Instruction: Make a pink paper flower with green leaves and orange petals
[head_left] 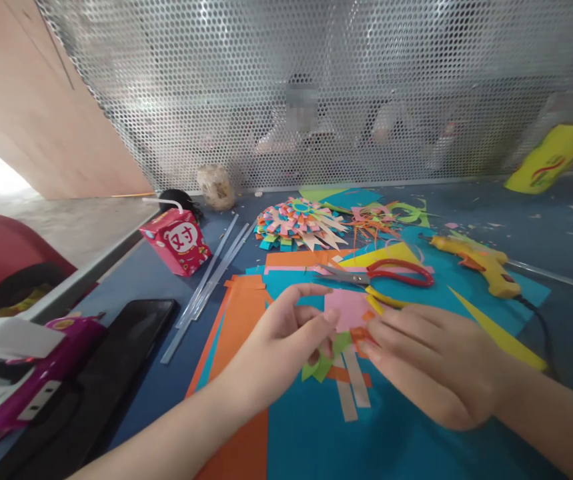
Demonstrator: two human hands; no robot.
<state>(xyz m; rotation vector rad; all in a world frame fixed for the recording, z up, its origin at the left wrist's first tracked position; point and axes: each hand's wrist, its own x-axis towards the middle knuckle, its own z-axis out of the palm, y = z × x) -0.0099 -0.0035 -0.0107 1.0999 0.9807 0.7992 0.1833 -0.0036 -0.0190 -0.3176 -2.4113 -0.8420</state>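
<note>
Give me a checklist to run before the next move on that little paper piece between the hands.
1. Both hands on the small paper piece: left hand and right hand pinch it; ok.
2. Grip detail under the fingertips: cannot tell.
3. Scissors lying apart from the fingers: ok.
4. Glue gun set down, away from both hands: ok.
5. Glue gun hot or off: cannot tell.
6. Loose strips lie under the work: not ok.

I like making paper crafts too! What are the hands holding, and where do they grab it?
Both hands, left and right, pinch a small bundle of coloured paper strips at its middle, fingertips meeting.
</note>
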